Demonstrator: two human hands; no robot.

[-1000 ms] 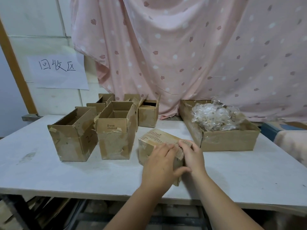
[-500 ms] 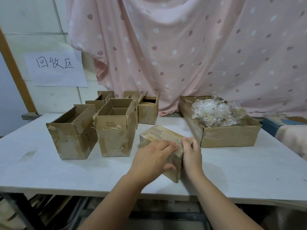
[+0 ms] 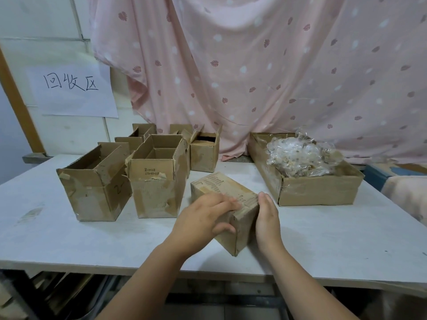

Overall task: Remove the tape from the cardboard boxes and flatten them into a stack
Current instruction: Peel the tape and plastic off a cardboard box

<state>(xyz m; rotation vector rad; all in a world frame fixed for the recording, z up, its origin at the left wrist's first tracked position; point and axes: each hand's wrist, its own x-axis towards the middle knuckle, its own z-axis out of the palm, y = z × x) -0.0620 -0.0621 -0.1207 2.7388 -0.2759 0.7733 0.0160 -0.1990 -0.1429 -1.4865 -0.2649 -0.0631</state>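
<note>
We find the closed cardboard box (image 3: 219, 185) on the white tabletop (image 3: 323, 239), near the front edge. It is a brown rectangular block, and its top skin is torn to ribbed corrugation. The long axis runs from far left to near right. The left hand (image 3: 203, 220) takes a grip over the top edge, thumb on the side face. The right hand (image 3: 268, 220) presses flat on the near-right end. A wall sign (image 3: 74, 91) reads "回收区". The open box (image 3: 157, 181) shows a printed "Z".
</note>
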